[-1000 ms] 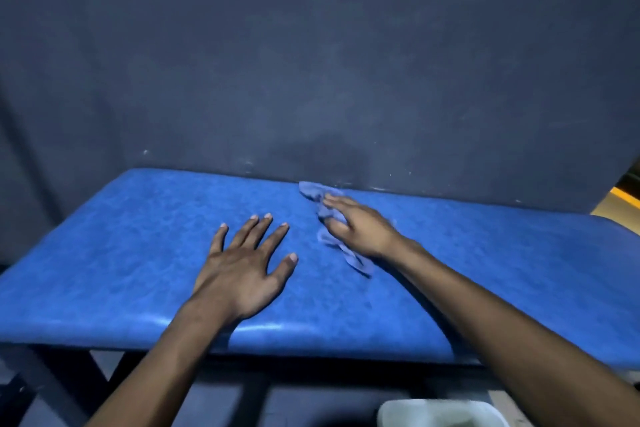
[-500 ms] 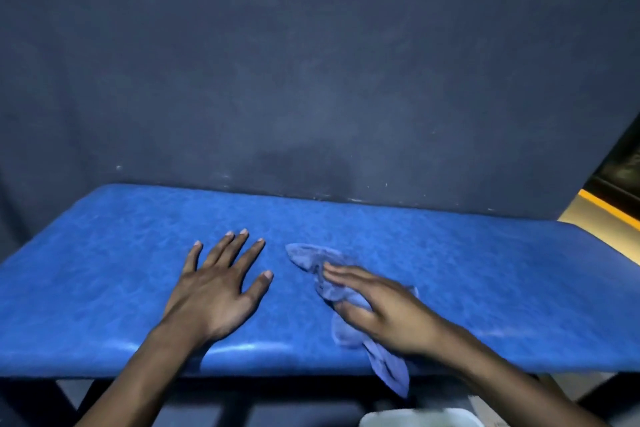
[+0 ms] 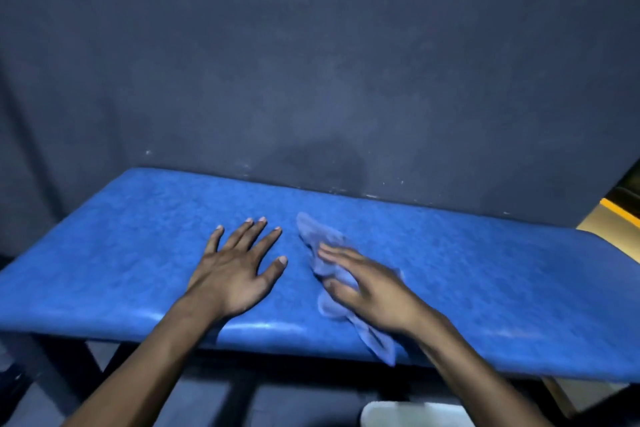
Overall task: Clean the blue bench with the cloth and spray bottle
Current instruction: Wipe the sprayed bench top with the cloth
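The blue padded bench (image 3: 485, 274) runs across the view against a dark wall. My left hand (image 3: 239, 270) lies flat on the seat, fingers spread, holding nothing. My right hand (image 3: 370, 288) presses a crumpled light-blue cloth (image 3: 320, 239) onto the seat just right of the left hand. The cloth sticks out beyond the fingertips and trails over the front edge below the wrist. No spray bottle is in view.
The dark blue-grey wall (image 3: 311, 80) stands directly behind the bench. Dark bench legs (image 3: 52, 367) show below the front edge. A white object (image 3: 412, 414) peeks in at the bottom. A yellow strip (image 3: 620, 211) sits at the far right.
My right hand dragged the cloth from the back of the seat near the wall toward the front edge, then slightly back up. My left hand stayed flat in place.
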Demonstrator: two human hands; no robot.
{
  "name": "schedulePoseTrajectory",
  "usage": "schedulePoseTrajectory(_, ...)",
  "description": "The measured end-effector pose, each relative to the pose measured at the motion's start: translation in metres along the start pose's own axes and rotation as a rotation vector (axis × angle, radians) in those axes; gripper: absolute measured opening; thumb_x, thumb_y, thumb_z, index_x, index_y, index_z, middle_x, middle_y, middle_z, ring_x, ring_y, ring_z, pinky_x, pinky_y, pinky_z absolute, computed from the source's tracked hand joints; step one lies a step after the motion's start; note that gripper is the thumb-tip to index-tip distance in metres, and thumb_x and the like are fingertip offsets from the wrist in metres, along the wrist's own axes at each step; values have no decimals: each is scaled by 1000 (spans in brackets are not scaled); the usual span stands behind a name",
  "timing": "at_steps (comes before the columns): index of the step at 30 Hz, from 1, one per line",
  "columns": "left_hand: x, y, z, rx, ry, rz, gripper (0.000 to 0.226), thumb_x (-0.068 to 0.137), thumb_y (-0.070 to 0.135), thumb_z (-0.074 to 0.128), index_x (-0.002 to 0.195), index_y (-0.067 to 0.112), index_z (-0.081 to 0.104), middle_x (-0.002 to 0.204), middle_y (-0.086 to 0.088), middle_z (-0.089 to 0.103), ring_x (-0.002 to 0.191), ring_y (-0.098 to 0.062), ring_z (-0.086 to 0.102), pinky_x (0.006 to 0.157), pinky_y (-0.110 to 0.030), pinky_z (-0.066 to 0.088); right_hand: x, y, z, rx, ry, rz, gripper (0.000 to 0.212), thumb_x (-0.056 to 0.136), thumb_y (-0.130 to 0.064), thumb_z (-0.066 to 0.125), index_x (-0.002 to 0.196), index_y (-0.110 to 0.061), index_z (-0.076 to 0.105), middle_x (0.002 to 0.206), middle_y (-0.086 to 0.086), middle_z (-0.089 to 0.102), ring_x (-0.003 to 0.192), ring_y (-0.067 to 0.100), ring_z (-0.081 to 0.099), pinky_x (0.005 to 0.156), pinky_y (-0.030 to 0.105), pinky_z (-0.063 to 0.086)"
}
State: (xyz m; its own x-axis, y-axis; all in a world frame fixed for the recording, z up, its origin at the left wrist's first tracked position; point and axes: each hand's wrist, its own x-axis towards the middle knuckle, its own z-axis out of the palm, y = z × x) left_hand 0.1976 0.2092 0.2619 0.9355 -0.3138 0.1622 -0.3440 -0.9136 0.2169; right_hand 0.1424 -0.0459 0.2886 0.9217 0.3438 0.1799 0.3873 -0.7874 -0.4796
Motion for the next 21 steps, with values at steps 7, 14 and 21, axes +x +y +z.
schedulePoseTrajectory(7, 1, 2, 1, -14, -16, 0, 70, 92, 72, 9, 157, 45, 4, 167, 18, -5, 152, -2, -13, 123, -47, -10, 16, 48, -28, -45, 65, 89, 44, 96, -26, 57, 140, -24, 54, 150, -13, 47, 142, -1, 37, 119, 27, 29)
schedulePoseTrajectory(14, 3, -1, 3, -10, -1, -1, 69, 93, 71, 10, 157, 45, 8, 168, 18, 0, 153, -2, -9, 123, -47, -8, 130, 30, -7, -101, 79, 179, 14, 95, -30, 51, 104, -35, 59, 133, -9, 57, 133, 16, 47, 102, 33, 37)
schedulePoseTrajectory(21, 7, -4, 3, 4, -26, 9, 74, 87, 76, 11, 155, 47, 13, 168, 15, 7, 154, -5, 0, 124, -48, -1, 58, -1, -1, -143, -27, 59, 35, 96, -47, 49, 123, -29, 61, 139, -8, 56, 134, 14, 44, 115, 31, 30)
